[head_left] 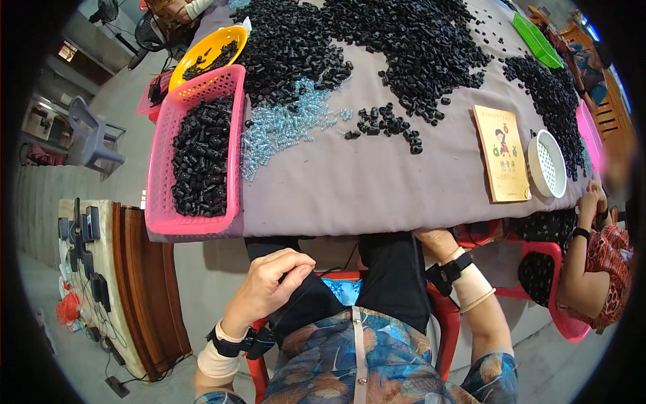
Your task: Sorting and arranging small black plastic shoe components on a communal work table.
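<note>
My left hand (271, 281) rests on my left thigh, fingers curled loosely, holding nothing. My right hand (434, 241) reaches under the near edge of the table (350, 195); its fingers are hidden by the grey cloth. Both wrists wear black straps over beige bands. On the table lie a big heap of small black tubular parts (377, 47), a patch of clear bluish springs (282, 128) and a small cluster of black parts (387, 124). A pink basket (161, 195) at the left edge holds black parts.
A yellow bowl (202, 50) with black parts sits behind the pink basket. A tan booklet (501, 151) and a white round sieve (546, 163) lie at right. A green basket (535, 37) is far right. Another person (595, 259) sits at right by a red basket. I sit on a red chair (444, 323).
</note>
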Action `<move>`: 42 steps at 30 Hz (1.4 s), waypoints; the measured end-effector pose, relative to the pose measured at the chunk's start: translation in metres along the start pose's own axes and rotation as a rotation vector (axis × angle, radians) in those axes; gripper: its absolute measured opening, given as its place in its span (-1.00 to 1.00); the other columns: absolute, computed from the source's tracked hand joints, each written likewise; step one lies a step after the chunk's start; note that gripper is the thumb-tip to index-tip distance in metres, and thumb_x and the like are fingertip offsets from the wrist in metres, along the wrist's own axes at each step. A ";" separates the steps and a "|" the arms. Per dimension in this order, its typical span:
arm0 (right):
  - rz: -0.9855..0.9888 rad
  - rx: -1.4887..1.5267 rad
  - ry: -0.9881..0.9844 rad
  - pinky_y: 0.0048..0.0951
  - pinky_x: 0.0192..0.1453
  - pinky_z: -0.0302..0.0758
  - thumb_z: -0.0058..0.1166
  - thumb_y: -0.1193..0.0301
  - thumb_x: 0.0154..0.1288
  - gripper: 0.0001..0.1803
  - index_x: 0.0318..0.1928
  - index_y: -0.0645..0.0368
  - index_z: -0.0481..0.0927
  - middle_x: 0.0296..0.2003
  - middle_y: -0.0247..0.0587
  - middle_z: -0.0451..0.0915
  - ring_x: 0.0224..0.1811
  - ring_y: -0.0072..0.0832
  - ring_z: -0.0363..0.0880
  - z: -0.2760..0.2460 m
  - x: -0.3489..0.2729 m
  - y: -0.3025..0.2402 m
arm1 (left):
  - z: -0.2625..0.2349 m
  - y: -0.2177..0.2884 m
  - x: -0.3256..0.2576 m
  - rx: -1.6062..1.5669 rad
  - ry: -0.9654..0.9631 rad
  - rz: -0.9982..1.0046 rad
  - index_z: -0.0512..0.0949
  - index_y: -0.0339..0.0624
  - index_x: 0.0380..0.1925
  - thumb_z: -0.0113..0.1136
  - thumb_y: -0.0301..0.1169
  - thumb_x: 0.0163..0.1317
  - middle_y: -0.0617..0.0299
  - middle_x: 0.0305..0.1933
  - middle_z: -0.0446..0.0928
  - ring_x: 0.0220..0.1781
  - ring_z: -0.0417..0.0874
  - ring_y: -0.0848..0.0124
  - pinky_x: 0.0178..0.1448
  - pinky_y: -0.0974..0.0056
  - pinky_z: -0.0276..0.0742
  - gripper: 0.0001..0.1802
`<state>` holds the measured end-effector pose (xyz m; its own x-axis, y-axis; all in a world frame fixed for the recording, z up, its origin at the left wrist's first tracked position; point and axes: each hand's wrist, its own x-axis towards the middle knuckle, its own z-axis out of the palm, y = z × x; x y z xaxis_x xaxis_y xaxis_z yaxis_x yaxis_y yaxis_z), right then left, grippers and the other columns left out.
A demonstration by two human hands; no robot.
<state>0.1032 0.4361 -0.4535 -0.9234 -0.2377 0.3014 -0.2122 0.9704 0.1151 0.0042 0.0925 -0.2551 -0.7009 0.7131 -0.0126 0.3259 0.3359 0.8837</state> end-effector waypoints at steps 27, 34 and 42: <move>0.561 1.324 -0.860 -0.41 0.00 0.50 0.07 0.64 0.13 -0.59 0.01 0.05 0.57 -0.12 -0.23 0.62 -0.11 -0.37 0.58 -0.152 -0.123 0.032 | -0.015 -0.025 -0.026 0.130 -0.208 -0.208 0.56 -0.32 -0.21 0.16 -0.47 0.18 0.11 -0.29 0.58 -0.36 0.58 0.36 -0.28 0.34 0.46 -0.80; 0.460 1.375 -0.901 -0.34 0.21 0.38 -0.14 0.75 -0.01 -0.39 0.09 0.04 0.55 0.04 -0.17 0.52 0.10 -0.28 0.46 -0.130 -0.126 0.012 | -0.025 -0.013 -0.011 0.181 -0.150 -0.203 0.54 -0.33 -0.18 0.15 -0.45 0.20 0.11 -0.28 0.58 -0.29 0.60 0.36 -0.18 0.33 0.49 -0.78; 0.630 1.016 -0.844 -0.35 0.04 0.50 0.05 0.49 0.21 -0.54 0.16 0.12 0.46 -0.04 -0.06 0.59 -0.06 -0.30 0.59 -0.156 -0.100 0.041 | -0.013 -0.002 -0.003 0.212 -0.235 -0.220 0.55 -0.28 -0.17 0.16 -0.39 0.18 0.05 -0.23 0.57 -0.25 0.62 0.23 -0.17 0.25 0.51 -0.75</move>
<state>0.2363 0.4932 -0.3312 -0.7799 -0.0236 -0.6255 0.4901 0.5985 -0.6337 -0.0023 0.0813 -0.2509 -0.6125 0.7228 -0.3200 0.3250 0.5993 0.7316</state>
